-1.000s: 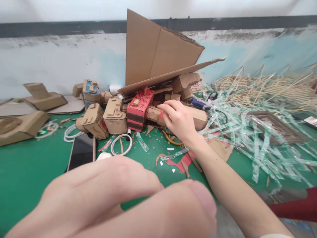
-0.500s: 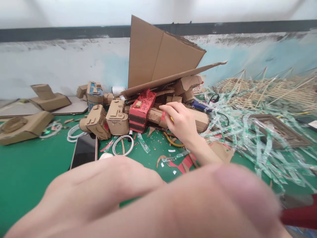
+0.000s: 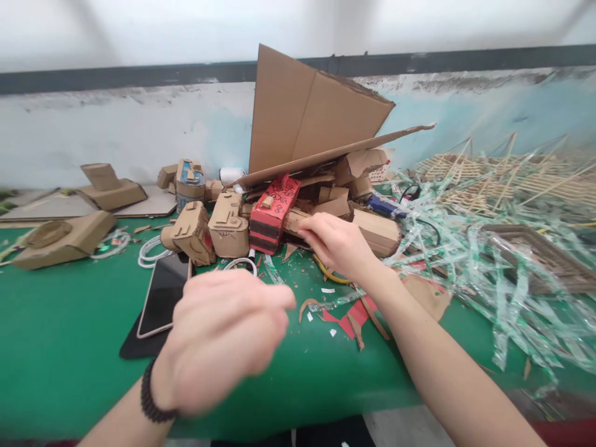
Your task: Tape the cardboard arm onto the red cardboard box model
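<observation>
My left hand (image 3: 228, 329), with a black band on its wrist, hovers over the front of the green table, its fingers curled together; whatever they may hold is hidden. My right hand (image 3: 339, 245) is over the cardboard pile, fingertips pressed together near a brown cardboard piece (image 3: 295, 220); I cannot make out anything between them. Just left of those fingertips stands a red box with black drawings (image 3: 274, 214). Two brown cardboard camera shapes, one (image 3: 229, 226) beside the red box and another (image 3: 193, 233) further left, stand near a phone (image 3: 165, 292).
Tall cardboard sheets (image 3: 298, 112) lean at the back. Tangled clear tape strips (image 3: 488, 273) and stick structures (image 3: 465, 177) cover the right side. Red and brown scraps (image 3: 356, 316) lie on the green table (image 3: 65, 347). A cardboard model (image 3: 65, 239) sits at the left.
My left hand has drawn back from close to the camera and is now fully in view. My right hand has shifted slightly, its fingers now closer together. The view has also moved.
</observation>
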`<state>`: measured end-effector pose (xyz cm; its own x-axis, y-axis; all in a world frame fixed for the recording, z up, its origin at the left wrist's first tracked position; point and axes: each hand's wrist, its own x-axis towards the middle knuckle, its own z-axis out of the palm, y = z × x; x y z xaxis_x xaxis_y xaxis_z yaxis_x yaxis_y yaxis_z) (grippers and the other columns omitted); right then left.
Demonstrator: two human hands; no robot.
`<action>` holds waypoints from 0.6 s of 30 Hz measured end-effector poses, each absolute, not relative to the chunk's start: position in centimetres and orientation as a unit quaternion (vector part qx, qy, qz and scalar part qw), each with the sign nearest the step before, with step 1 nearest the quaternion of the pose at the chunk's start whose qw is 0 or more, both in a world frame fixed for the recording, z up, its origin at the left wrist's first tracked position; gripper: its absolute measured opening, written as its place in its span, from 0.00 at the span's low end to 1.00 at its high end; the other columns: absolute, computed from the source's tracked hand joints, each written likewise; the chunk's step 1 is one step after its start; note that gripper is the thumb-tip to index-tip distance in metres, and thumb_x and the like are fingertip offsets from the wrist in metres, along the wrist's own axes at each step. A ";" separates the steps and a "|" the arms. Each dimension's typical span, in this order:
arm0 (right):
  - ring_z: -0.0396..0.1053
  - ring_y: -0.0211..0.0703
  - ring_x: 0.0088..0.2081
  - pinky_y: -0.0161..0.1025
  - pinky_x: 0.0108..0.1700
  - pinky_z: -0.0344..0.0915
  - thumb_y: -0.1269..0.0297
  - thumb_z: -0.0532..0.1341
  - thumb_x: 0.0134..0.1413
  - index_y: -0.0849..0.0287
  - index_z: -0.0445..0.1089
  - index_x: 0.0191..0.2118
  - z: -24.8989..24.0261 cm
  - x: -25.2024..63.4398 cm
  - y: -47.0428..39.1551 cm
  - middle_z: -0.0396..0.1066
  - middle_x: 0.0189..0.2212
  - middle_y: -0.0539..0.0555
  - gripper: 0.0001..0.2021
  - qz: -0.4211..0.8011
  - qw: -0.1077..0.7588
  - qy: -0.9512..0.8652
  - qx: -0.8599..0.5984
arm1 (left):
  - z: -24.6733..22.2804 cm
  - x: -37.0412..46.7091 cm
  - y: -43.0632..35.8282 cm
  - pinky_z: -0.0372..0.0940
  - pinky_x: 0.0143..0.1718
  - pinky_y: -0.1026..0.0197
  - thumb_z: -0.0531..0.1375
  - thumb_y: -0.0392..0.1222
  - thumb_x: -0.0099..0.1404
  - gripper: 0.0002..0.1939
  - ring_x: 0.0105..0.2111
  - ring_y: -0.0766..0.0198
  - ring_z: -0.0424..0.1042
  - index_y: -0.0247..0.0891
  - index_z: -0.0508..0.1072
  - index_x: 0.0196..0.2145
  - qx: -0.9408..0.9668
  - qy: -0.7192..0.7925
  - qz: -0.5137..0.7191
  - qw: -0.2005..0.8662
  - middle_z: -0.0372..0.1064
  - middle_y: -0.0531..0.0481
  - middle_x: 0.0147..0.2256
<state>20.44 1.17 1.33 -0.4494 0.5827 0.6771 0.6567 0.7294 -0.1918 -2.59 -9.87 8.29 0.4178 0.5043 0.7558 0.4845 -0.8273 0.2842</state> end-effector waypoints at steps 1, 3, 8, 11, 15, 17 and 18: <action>0.79 0.47 0.41 0.40 0.43 0.67 0.62 0.54 0.80 0.55 0.74 0.47 1.3 20.3 1.0 0.82 0.40 0.56 0.11 -0.022 0.353 -0.863 -0.361 | 7.7 -3.0 -8.3 0.72 0.20 0.62 0.53 0.40 0.80 0.17 0.19 0.66 0.75 0.48 0.73 0.31 0.851 0.258 0.457 -0.007 0.78 0.56 0.24; 0.79 0.45 0.37 0.38 0.39 0.65 0.61 0.56 0.79 0.55 0.74 0.46 1.4 19.9 0.7 0.82 0.37 0.54 0.11 0.042 0.291 -0.885 -0.360 | 6.4 -3.9 -5.4 0.67 0.19 0.64 0.51 0.41 0.82 0.16 0.18 0.66 0.74 0.45 0.71 0.34 0.806 0.259 0.530 -0.040 0.76 0.56 0.22; 0.77 0.41 0.33 0.36 0.38 0.66 0.67 0.60 0.75 0.54 0.76 0.41 2.0 19.8 -0.1 0.81 0.32 0.49 0.08 0.216 0.174 -0.900 -0.335 | 5.5 -5.1 -2.5 0.62 0.19 0.65 0.54 0.43 0.82 0.25 0.14 0.70 0.67 0.43 0.68 0.24 0.769 0.340 0.537 -0.075 0.66 0.59 0.15; 0.80 0.42 0.41 0.38 0.45 0.70 0.74 0.61 0.71 0.53 0.76 0.42 2.2 19.8 -0.2 0.83 0.41 0.49 0.09 0.267 0.161 -0.902 -0.299 | 6.2 -5.9 -2.6 0.67 0.23 0.66 0.59 0.42 0.78 0.18 0.16 0.69 0.71 0.43 0.76 0.28 0.815 0.384 0.434 0.004 0.75 0.58 0.20; 0.76 0.43 0.42 0.38 0.48 0.70 0.80 0.55 0.62 0.54 0.73 0.39 1.8 19.4 -0.1 0.80 0.40 0.51 0.14 0.272 0.224 -0.895 -0.274 | 6.2 -7.8 -2.4 0.76 0.38 0.61 0.58 0.43 0.75 0.12 0.35 0.59 0.85 0.47 0.83 0.48 0.841 0.423 0.328 0.077 0.87 0.53 0.43; 0.72 0.41 0.36 0.37 0.43 0.67 0.81 0.53 0.58 0.54 0.69 0.34 1.7 19.1 0.0 0.75 0.34 0.49 0.14 0.253 0.277 -0.881 -0.289 | 5.8 -8.9 -2.3 0.75 0.38 0.59 0.56 0.44 0.75 0.14 0.38 0.56 0.86 0.49 0.82 0.47 0.847 0.448 0.276 0.074 0.87 0.53 0.43; 0.69 0.41 0.33 0.36 0.40 0.65 0.80 0.52 0.57 0.54 0.67 0.33 1.6 19.0 0.0 0.73 0.31 0.49 0.13 0.239 0.297 -0.874 -0.302 | 5.6 -9.4 -2.3 0.73 0.35 0.59 0.57 0.44 0.74 0.12 0.36 0.55 0.85 0.49 0.82 0.45 0.846 0.467 0.249 0.069 0.86 0.54 0.40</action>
<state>19.01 0.01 1.59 -0.6406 0.6704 0.3744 0.3860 0.7027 -0.5976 -9.40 -2.29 5.63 0.4394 0.8246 0.3563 0.7557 -0.5537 0.3496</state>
